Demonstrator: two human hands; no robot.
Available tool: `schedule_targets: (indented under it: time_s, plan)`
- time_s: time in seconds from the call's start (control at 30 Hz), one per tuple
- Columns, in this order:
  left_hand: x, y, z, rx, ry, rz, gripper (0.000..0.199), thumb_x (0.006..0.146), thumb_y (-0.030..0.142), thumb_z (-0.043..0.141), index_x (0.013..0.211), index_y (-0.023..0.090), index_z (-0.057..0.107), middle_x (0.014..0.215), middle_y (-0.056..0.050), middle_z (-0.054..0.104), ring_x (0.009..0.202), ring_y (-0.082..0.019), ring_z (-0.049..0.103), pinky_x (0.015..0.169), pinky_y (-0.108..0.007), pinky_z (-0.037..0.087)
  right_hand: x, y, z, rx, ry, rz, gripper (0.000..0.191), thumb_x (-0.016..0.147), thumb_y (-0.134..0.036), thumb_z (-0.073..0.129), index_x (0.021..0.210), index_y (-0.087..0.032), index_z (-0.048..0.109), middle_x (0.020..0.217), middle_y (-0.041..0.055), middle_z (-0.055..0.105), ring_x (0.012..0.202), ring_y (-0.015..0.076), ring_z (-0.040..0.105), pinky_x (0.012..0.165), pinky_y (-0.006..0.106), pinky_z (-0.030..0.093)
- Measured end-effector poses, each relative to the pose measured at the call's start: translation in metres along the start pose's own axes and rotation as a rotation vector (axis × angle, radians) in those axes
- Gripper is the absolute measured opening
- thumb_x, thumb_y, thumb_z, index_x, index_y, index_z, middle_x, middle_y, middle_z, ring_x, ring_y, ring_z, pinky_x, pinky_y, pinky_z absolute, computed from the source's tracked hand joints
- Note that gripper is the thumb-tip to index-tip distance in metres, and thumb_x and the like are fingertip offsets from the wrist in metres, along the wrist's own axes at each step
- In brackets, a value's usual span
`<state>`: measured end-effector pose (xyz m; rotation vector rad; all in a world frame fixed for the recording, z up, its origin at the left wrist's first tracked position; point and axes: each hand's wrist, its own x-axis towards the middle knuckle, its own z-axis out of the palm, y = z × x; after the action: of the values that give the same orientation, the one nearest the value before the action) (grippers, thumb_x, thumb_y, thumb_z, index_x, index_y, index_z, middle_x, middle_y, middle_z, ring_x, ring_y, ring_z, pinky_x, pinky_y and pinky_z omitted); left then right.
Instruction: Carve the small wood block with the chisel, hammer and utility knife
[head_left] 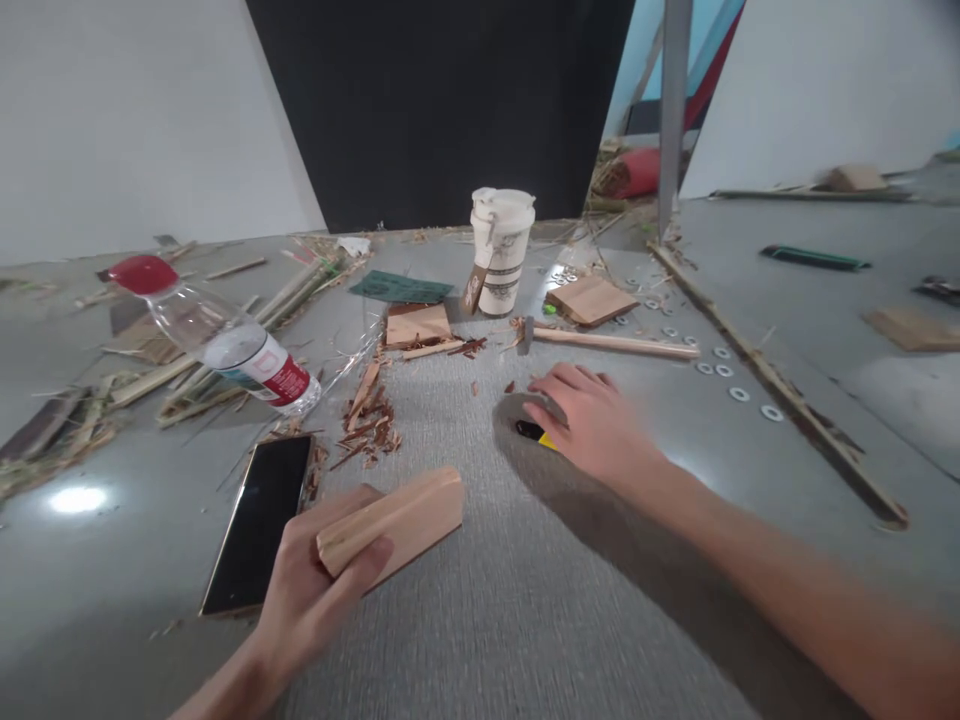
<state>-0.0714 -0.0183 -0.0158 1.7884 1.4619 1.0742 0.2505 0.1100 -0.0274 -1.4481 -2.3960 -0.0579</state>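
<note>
A light wooden block (420, 515) with a rounded far end is gripped in my left hand (322, 575), thumb on its near side, above the grey surface (480, 640). My right hand (592, 415) reaches over a black and yellow object (536, 434), its fingers curled above and partly covering it; whether they grip it is hidden. Just beyond the right hand lies a small hammer (615, 343) with a wooden handle. Reddish-brown wood shavings (367, 425) are scattered beyond the block.
On the left are a phone (259, 525), a red-capped bottle (251, 360) and sticks. A lidded white cup (502, 250), a green sheet (401, 288) and wood pieces (592, 300) stand farther back. Washers (739, 394) and a long strip (780, 395) lie right.
</note>
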Motion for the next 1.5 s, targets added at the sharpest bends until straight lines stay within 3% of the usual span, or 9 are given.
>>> schedule_targets:
  time_s: [0.17,0.33,0.63,0.83,1.07,1.13,1.23,1.3,1.5]
  plan:
    - [-0.001,-0.001,0.001,-0.036,0.013,-0.047,0.030,0.091,0.040,0.068,0.067,0.021,0.065,0.065,0.000,0.060,0.058,-0.016,0.057,0.056,-0.027,0.045,0.063,-0.003,-0.002,-0.001,-0.053,-0.125,0.017,0.108,-0.020,0.060,0.116,-0.018,0.076,0.122,0.0117,0.076,0.114,0.0285,0.072,0.098,0.044,0.056]
    - [0.001,-0.001,0.000,-0.084,0.003,-0.139,0.032,0.090,0.044,0.070,0.069,0.020,0.067,0.070,-0.002,0.062,0.065,-0.018,0.058,0.061,-0.028,0.046,0.115,-0.023,0.016,-0.010,-0.098,-0.248,0.033,0.106,-0.038,0.072,0.134,-0.019,0.070,0.137,0.0106,0.071,0.118,0.0267,0.072,0.100,0.050,0.062]
    - [0.004,0.005,-0.006,-0.184,-0.053,-0.182,0.030,0.092,0.045,0.068,0.081,0.018,0.072,0.078,-0.003,0.064,0.074,-0.019,0.058,0.067,-0.029,0.044,0.139,-0.028,0.048,0.052,-0.096,-0.190,0.036,0.107,-0.039,0.071,0.138,-0.021,0.068,0.142,0.0119,0.068,0.119,0.0269,0.071,0.100,0.049,0.063]
    - [0.004,-0.004,-0.006,-0.237,-0.043,-0.294,0.037,0.088,0.052,0.073,0.077,0.017,0.069,0.076,-0.002,0.060,0.071,-0.017,0.054,0.064,-0.027,0.042,0.121,-0.035,0.025,0.277,-0.165,-0.024,0.038,0.106,-0.039,0.072,0.139,-0.019,0.067,0.140,0.0115,0.069,0.117,0.0273,0.072,0.098,0.050,0.063]
    - [0.010,0.001,-0.009,-0.452,0.040,-0.812,0.060,0.074,0.060,0.087,0.113,0.018,0.069,0.096,-0.006,0.076,0.084,-0.025,0.073,0.066,-0.029,0.054,0.042,-0.048,-0.016,0.726,-0.234,0.172,0.033,0.107,-0.041,0.071,0.130,-0.017,0.070,0.125,0.0084,0.073,0.101,0.0227,0.074,0.087,0.042,0.065]
    - [0.017,0.006,-0.012,-0.423,-0.097,-0.794,0.056,0.071,0.058,0.089,0.104,0.017,0.070,0.091,-0.005,0.074,0.079,-0.023,0.071,0.063,-0.027,0.050,0.015,-0.051,-0.021,0.864,-0.253,0.190,0.025,0.107,-0.041,0.069,0.115,-0.017,0.071,0.105,0.0039,0.073,0.083,0.0166,0.070,0.073,0.033,0.062]
    - [0.027,0.010,-0.012,-0.335,-0.304,-0.685,0.043,0.070,0.053,0.088,0.085,0.018,0.067,0.079,0.000,0.067,0.071,-0.019,0.064,0.061,-0.024,0.042,-0.018,-0.055,-0.023,1.032,-0.270,0.192,0.019,0.101,-0.031,0.069,0.086,-0.021,0.062,0.074,-0.0042,0.058,0.063,0.0121,0.052,0.057,0.025,0.043]
    - [0.031,0.011,-0.009,-0.271,-0.360,-0.646,0.043,0.071,0.055,0.085,0.080,0.019,0.064,0.075,0.001,0.063,0.069,-0.017,0.060,0.061,-0.023,0.039,-0.033,-0.056,-0.022,1.115,-0.283,0.183,0.020,0.097,-0.029,0.067,0.080,-0.022,0.060,0.070,-0.0039,0.056,0.063,0.0129,0.048,0.057,0.027,0.037]
    - [0.046,0.014,-0.012,-0.114,-0.403,-0.570,0.045,0.076,0.062,0.079,0.084,0.020,0.067,0.078,-0.001,0.066,0.072,-0.020,0.062,0.061,-0.025,0.042,-0.052,-0.051,-0.013,1.276,-0.261,0.221,0.020,0.100,-0.037,0.067,0.088,-0.022,0.073,0.076,-0.0007,0.063,0.071,0.0156,0.053,0.063,0.029,0.038]
